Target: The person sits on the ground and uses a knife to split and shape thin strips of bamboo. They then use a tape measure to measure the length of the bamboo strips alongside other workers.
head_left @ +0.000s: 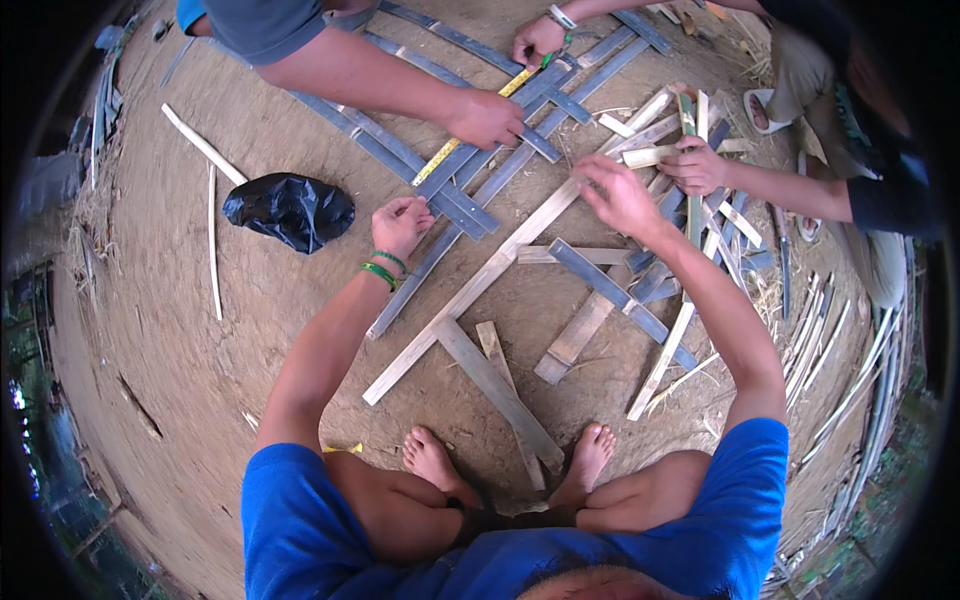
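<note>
My left hand [400, 226] is closed beside the near end of a yellow tape measure [436, 162], fingertips pinched; whatever lies between them, if anything, is too small to make out. The tape runs along a dark grey-blue slat of a lattice frame [462, 208] on the ground. At the tape's far part is another person's hand [540, 42] with a wristband. A second hand [487, 118] presses on the slats. My right hand [622, 200], fingers apart and holding nothing, hovers over a long pale wooden strip [490, 270]. Near it, another person's hand [695, 166] grips a pale split-bamboo piece [648, 157].
A black plastic bag [290, 212] lies on the dirt ground to the left, beside thin pale sticks [204, 143]. Loose slats [620, 300] are piled at right, with a knife-like tool [783, 262] beyond. Short boards [498, 390] lie before my bare feet [436, 462].
</note>
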